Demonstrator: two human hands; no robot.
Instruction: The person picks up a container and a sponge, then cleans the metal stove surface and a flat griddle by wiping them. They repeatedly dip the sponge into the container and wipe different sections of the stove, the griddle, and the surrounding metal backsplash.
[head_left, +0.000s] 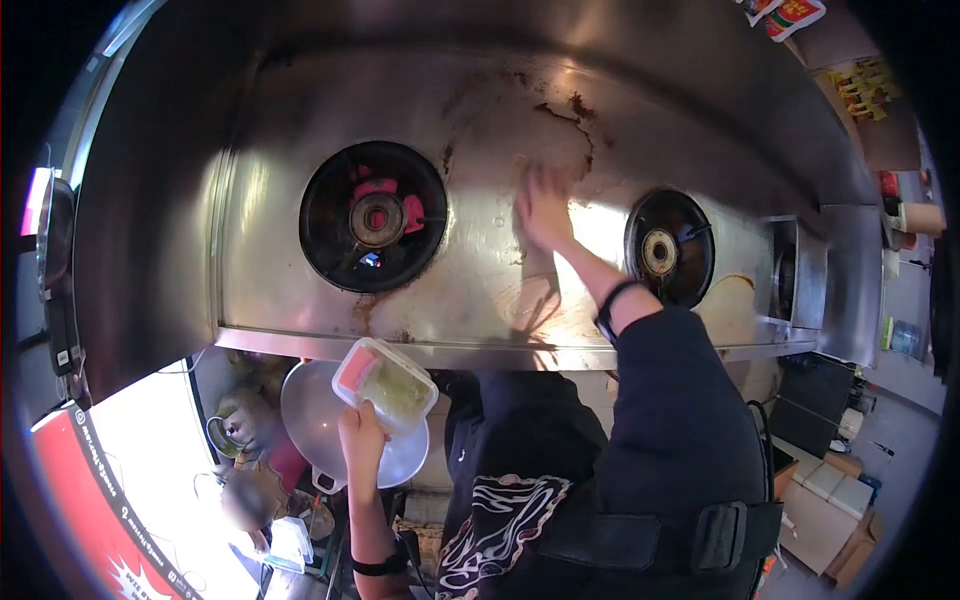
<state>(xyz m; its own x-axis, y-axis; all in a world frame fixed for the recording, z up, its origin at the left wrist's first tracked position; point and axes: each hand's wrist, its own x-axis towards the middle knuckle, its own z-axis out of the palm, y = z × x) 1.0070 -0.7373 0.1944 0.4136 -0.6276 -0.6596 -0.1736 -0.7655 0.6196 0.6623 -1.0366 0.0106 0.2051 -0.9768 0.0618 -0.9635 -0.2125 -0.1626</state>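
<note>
My left hand grips the near edge of a clear plastic container, tilted in front of the stove's edge. Inside it are a cloudy greenish liquid and a pink-red block-like piece. My right hand reaches out over the steel stove top, between the two burners, fingers stretched and slightly blurred. It appears to lie against the metal; whatever may be under the palm is hidden. Brown grime marks the steel just beyond that hand.
A left burner and a right burner sit in round black wells. Below the container is a large pale bowl. Another person, blurred, is at lower left. Boxes stand at lower right.
</note>
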